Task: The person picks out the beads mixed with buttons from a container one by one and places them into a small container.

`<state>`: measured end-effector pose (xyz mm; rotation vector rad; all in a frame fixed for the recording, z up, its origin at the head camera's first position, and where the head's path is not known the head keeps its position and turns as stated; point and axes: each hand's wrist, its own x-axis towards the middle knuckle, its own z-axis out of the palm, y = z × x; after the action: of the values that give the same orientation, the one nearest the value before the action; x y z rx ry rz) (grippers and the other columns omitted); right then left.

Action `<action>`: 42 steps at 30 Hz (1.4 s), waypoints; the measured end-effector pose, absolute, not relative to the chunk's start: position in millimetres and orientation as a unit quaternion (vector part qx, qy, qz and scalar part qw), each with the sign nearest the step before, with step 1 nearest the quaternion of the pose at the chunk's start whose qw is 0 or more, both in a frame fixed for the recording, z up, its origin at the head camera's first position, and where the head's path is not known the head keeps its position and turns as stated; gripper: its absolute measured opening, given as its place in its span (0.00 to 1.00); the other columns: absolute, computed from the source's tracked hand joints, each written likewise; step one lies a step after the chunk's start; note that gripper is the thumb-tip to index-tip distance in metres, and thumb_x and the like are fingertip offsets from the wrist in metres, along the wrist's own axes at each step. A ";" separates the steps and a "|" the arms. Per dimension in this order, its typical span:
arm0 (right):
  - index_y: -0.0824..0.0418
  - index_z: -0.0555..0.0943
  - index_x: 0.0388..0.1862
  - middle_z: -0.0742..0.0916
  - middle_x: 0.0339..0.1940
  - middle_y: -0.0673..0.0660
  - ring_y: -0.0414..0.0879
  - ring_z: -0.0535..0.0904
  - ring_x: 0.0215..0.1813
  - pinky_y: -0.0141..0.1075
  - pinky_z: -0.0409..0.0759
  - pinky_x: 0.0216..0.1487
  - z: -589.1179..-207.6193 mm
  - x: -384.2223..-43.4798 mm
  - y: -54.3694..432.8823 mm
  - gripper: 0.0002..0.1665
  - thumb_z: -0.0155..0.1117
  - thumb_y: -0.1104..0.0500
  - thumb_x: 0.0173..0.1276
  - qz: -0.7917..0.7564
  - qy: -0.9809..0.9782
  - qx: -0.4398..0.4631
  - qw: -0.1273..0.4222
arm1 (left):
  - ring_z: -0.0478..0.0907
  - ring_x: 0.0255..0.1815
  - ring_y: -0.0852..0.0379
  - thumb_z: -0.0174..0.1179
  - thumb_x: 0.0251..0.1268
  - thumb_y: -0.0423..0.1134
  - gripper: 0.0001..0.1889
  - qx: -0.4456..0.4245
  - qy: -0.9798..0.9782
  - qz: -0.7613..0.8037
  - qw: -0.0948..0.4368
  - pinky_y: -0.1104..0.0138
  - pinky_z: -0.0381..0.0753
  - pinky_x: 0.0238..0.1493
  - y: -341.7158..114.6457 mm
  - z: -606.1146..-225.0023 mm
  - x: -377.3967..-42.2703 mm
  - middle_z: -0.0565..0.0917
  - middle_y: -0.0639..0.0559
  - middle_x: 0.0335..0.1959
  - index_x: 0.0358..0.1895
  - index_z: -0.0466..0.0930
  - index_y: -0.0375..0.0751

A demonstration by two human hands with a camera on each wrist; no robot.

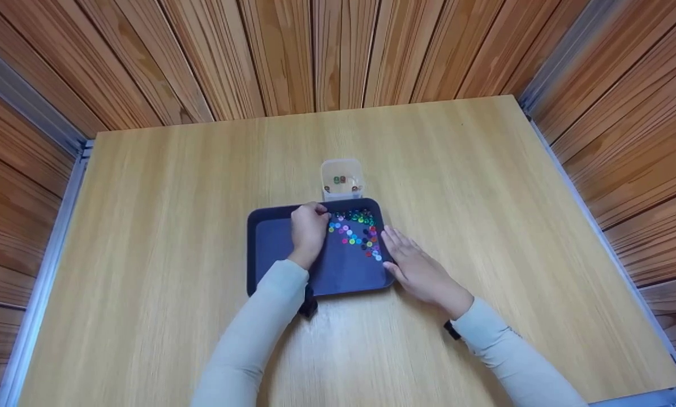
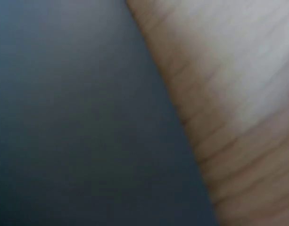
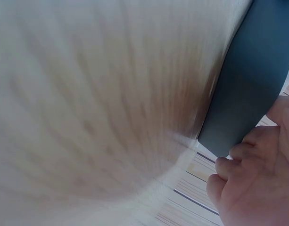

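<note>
A head-worn camera looks down on a wooden table (image 1: 145,254). In the center of the frame lies a dark blue tray (image 1: 271,243). Small, round, colorful buttons (image 1: 345,228) are scattered loosely in the upper right part of the tray. The left hand (image 1: 309,232) reaches over the tray, just left of the buttons, its fingers bent at the far rim; whether they pinch anything, I cannot tell. The right hand (image 1: 420,271) rests against the tray's right side, its fingers extended and grasping nothing. Just above the tray in the frame stands 1 clear plastic container (image 1: 342,196) with 4 small green and brown pieces (image 1: 337,180) visible inside. Wood-plank walls (image 1: 284,51) fill the top of the frame.
</note>
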<state>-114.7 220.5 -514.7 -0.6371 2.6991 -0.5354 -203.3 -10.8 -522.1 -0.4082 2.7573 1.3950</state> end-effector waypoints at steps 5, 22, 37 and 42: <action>0.62 0.43 0.81 0.50 0.84 0.60 0.57 0.44 0.84 0.55 0.48 0.81 -515.5 -114.5 222.2 0.38 0.40 0.48 0.82 -0.188 0.945 -0.220 0.154 | 0.85 0.42 0.53 0.65 0.64 0.31 0.03 -0.120 0.891 0.438 0.015 0.60 0.84 0.46 -8.2 -523.0 -204.3 0.90 0.46 0.39 0.38 0.87 0.38; 0.63 0.44 0.81 0.50 0.83 0.60 0.57 0.44 0.84 0.53 0.48 0.81 -516.3 -113.3 222.6 0.38 0.41 0.48 0.82 -0.184 0.945 -0.226 0.150 | 0.86 0.49 0.52 0.65 0.63 0.28 0.12 -0.263 0.585 0.754 0.144 0.69 0.85 0.49 -41.7 -508.4 -195.6 0.86 0.43 0.45 0.50 0.83 0.33; 0.63 0.44 0.81 0.50 0.83 0.60 0.57 0.44 0.84 0.53 0.48 0.81 -515.7 -113.9 219.5 0.38 0.41 0.48 0.82 -0.182 0.946 -0.226 0.146 | 0.84 0.53 0.48 0.66 0.64 0.31 0.14 -0.203 0.586 0.779 0.097 0.69 0.84 0.52 -46.4 -458.5 -221.8 0.83 0.46 0.43 0.51 0.79 0.32; 0.64 0.44 0.81 0.51 0.83 0.61 0.58 0.45 0.84 0.53 0.48 0.81 -516.3 -114.2 219.7 0.38 0.41 0.49 0.82 -0.184 0.945 -0.228 0.144 | 0.85 0.50 0.48 0.68 0.62 0.34 0.10 -0.158 0.733 0.660 0.051 0.67 0.84 0.49 -32.4 -453.2 -236.2 0.86 0.43 0.44 0.45 0.85 0.35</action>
<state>-114.2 219.7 -516.3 -0.6558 2.7245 -0.5295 -236.2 -32.4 -453.2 -0.4822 2.2313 2.0074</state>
